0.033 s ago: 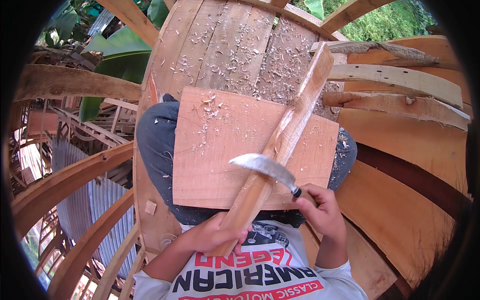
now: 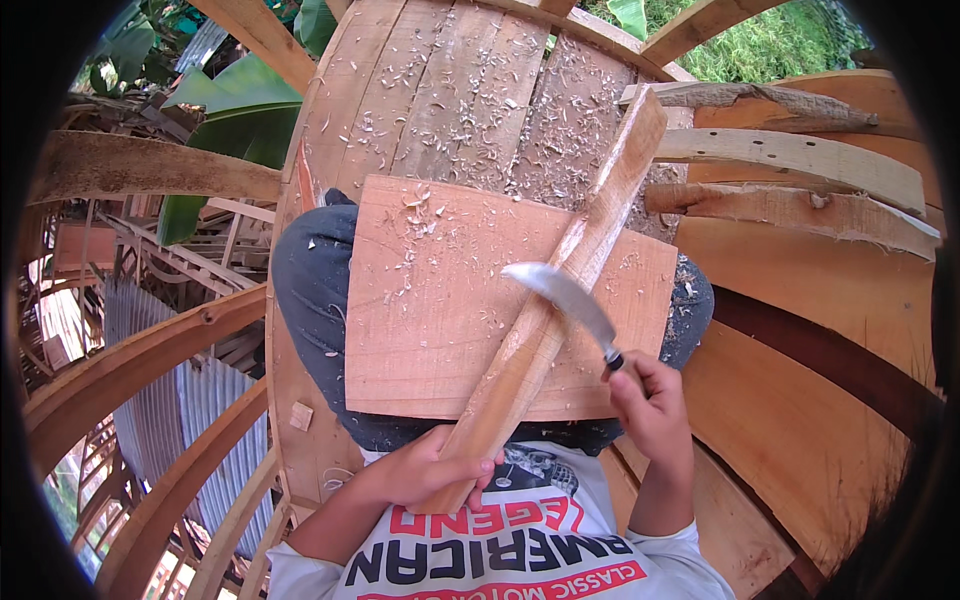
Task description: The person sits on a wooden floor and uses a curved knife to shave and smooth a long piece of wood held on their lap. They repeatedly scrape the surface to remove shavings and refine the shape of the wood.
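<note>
A long wooden strip [image 2: 510,365] runs diagonally from my belly up to the far right, with pale, freshly cut patches along its edge. My left hand [image 2: 435,472] is wrapped round its near end. In my right hand [image 2: 650,400] is the handle of a curved knife [image 2: 570,300]. Its hooked metal blade lies across the strip near the middle, the tip pointing left; whether it touches the wood I cannot tell. Under the strip, a flat wooden board [image 2: 420,330] rests across my lap, with curled shavings on its far left part.
Plank flooring [image 2: 430,90] strewn with shavings stretches ahead. Curved wooden ribs [image 2: 150,340] rise at the left, above corrugated metal sheets [image 2: 225,430]. Rough wooden pieces [image 2: 790,205] lean at the right against curved planking [image 2: 800,290]. A small wood block [image 2: 301,416] lies left of my leg.
My right hand and the knife have shifted away from me and to the right, farther up the strip. My left hand and the strip stay in place.
</note>
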`<state>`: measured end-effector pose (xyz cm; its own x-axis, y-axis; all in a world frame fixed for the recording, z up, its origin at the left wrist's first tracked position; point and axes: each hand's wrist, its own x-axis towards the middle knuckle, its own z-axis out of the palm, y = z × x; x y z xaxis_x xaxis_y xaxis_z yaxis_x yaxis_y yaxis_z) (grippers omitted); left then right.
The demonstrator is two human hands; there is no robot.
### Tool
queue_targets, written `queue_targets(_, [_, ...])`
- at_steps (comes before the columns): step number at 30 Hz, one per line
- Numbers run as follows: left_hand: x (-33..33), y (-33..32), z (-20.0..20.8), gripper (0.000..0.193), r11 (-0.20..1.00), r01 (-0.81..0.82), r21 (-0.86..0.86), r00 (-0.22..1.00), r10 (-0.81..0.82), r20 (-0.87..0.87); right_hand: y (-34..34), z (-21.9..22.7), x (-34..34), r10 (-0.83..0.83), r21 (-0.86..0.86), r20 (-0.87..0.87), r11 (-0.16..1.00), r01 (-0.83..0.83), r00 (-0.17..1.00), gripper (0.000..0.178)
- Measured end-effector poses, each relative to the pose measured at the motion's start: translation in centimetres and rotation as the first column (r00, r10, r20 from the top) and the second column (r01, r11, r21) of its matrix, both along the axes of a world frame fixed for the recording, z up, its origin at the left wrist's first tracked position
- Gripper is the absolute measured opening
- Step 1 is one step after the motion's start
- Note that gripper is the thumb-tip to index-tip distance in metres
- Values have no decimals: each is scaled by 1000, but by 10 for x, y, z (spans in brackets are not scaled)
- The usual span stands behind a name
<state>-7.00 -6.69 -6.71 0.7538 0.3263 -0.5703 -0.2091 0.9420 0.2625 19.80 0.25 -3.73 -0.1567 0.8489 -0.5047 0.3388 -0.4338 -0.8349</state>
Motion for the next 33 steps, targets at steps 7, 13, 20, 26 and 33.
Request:
queue_targets(7, [-3, 3, 2, 37, 998, -24, -63, 1000, 25, 3, -6, 2, -3, 20, -124, -43, 992, -26, 999, 17])
queue_targets(13, [-2, 4, 5, 38, 998, -9, -70, 1000, 9, -2, -6, -2, 18, 50, -121, 24, 991, -47, 998, 17])
queue_targets(20, [-5, 7, 3, 41, 984, -61, -169, 996, 72, 55, -1, -1, 5, 40, -77, 65, 996, -34, 997, 15])
queue_targets(26, [-7, 2, 8, 36, 999, -2, 52, 988, 10, -157, -5, -2, 5, 30, -116, 14, 993, -29, 999, 20])
queue_targets(33, [-13, 2, 23, 40, 994, 103, 40, 949, -86, -304, -17, -5, 1, 116, 37, 36, 992, -117, 993, 19])
